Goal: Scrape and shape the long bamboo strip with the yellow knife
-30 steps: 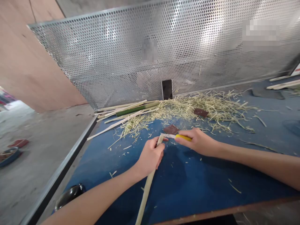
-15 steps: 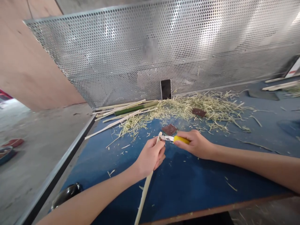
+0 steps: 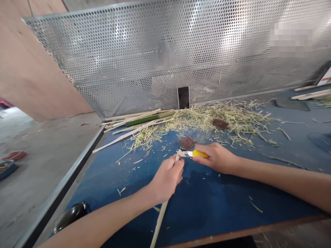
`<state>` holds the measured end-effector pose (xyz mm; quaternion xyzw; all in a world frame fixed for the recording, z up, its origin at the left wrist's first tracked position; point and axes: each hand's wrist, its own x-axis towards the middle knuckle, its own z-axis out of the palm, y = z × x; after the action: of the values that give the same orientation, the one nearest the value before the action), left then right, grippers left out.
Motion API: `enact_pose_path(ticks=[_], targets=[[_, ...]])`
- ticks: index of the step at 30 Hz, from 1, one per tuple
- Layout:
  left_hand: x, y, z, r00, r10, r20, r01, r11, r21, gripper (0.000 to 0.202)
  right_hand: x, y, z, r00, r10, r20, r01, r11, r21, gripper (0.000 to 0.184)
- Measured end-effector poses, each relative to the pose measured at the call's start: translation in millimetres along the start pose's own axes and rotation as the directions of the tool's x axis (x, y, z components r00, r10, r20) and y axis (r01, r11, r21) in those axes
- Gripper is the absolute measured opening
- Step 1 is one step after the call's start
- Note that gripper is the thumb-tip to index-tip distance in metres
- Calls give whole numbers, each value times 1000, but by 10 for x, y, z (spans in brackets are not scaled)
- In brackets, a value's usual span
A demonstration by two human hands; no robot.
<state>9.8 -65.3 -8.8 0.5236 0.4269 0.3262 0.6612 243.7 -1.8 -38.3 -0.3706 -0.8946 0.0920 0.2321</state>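
Note:
My left hand (image 3: 167, 179) is closed around the upper end of a long pale bamboo strip (image 3: 159, 222) that runs down past the table's front edge. My right hand (image 3: 218, 157) grips a yellow-handled utility knife (image 3: 192, 154), its short blade touching the strip's tip just above my left thumb. Both hands hover over the blue table top (image 3: 212, 196). A dark brown square piece (image 3: 187, 142) lies just beyond the knife.
A heap of bamboo shavings (image 3: 222, 119) and a bundle of split strips (image 3: 137, 122) lie at the back. A phone (image 3: 183, 97) leans on the perforated metal screen (image 3: 165, 51). A second brown piece (image 3: 220, 123) sits in the shavings. A dark round object (image 3: 69, 217) sits below the table's left corner.
My left hand has slid slightly down and back along the strip, and the knife stays at the strip's tip. The view shifted a little.

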Motion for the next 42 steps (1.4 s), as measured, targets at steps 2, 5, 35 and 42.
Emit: enact_pose_path(ticks=[2, 5, 35, 42], targets=[[43, -20, -32, 1000, -30, 8, 31, 999, -40, 33, 18, 38, 19, 1000, -20, -21, 18, 998, -67, 48], [117, -31, -96, 993, -107, 58, 114, 985, -127, 37, 60, 87, 70, 999, -34, -16, 32, 993, -118, 52], [623, 10, -200, 996, 88, -23, -91, 970, -227, 49, 145, 589, -49, 952, 206, -225, -240, 961, -138, 51], [608, -90, -286, 996, 81, 42, -65, 951, -302, 44, 137, 485, 43, 986, 96, -137, -101, 994, -33, 44]])
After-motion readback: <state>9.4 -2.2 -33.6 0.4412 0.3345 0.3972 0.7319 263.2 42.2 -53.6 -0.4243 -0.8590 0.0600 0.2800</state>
